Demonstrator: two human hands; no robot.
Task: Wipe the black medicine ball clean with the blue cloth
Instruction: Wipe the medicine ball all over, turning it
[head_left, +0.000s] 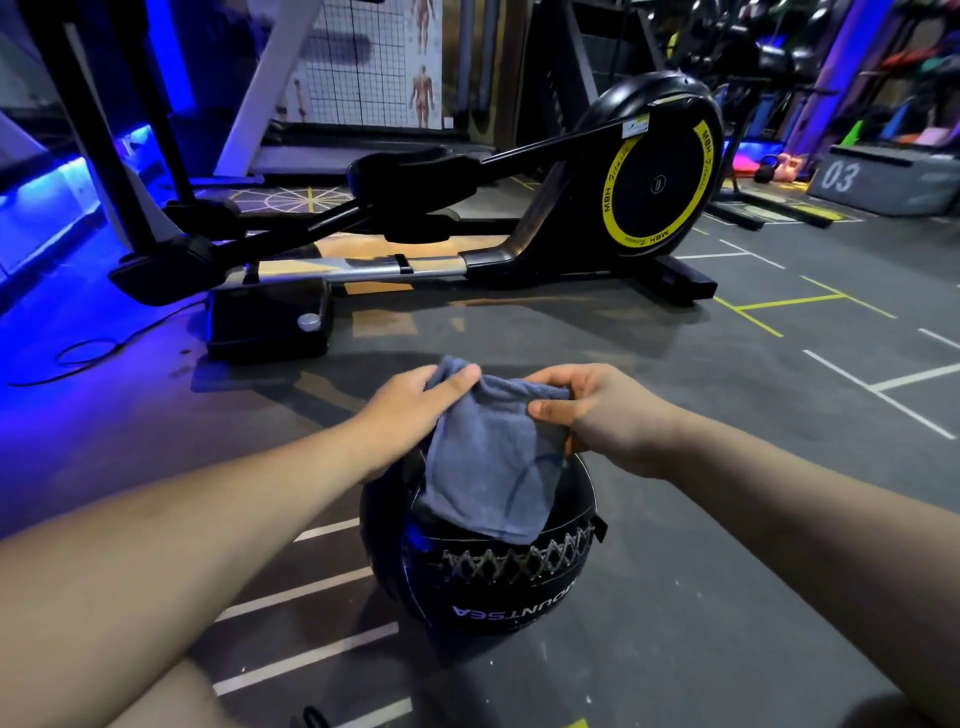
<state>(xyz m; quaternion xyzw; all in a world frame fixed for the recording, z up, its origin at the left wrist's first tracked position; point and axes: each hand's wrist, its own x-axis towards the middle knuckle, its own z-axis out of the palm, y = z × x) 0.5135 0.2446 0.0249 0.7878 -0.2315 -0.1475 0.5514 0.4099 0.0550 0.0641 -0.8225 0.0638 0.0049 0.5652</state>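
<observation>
Both hands — left hand (410, 410), right hand (597, 410) — pinch the blue terry cloth (493, 467) by its top edge, draped over the black leather medicine ball (498, 582). Wiping looks barely begun.

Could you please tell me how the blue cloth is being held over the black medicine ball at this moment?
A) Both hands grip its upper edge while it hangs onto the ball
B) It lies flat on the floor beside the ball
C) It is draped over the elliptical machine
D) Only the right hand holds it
A: the left hand and the right hand each grip the top edge of the blue cloth, whose lower part drapes on the black medicine ball.
</observation>
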